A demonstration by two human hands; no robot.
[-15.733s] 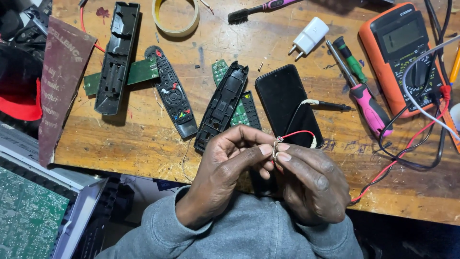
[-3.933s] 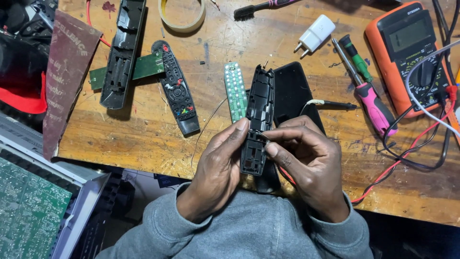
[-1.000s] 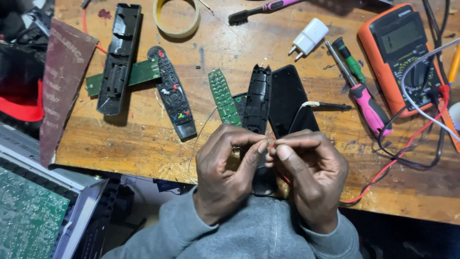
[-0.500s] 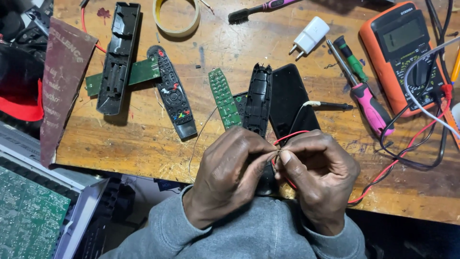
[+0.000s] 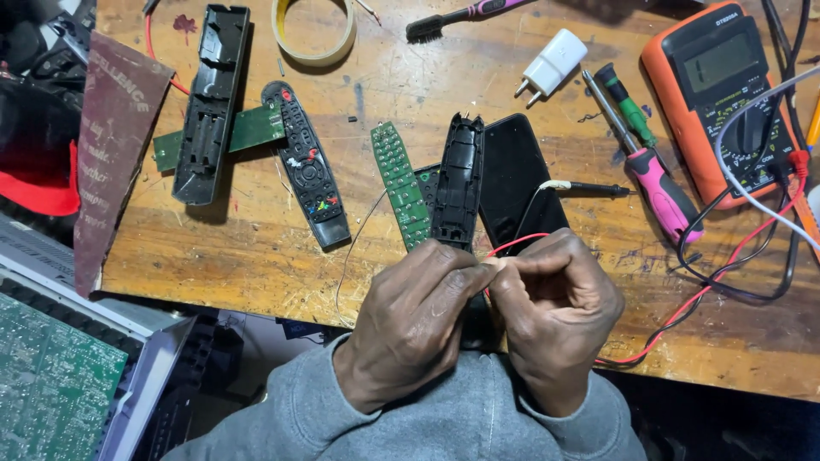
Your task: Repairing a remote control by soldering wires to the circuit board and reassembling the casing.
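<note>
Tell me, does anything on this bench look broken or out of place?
Two remotes lie taken apart: black shells and bare green circuit boards are spread on the wooden table. Only one remote looks whole. Both hands, left and right, pinch a thin red wire.

An orange multimeter (image 5: 724, 94), pink screwdriver (image 5: 662, 192) and tape roll (image 5: 313, 34) lie around.

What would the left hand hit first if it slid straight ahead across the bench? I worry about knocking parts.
Probably the black remote shell, lying directly beyond the left hand; height above it is unclear.
</note>
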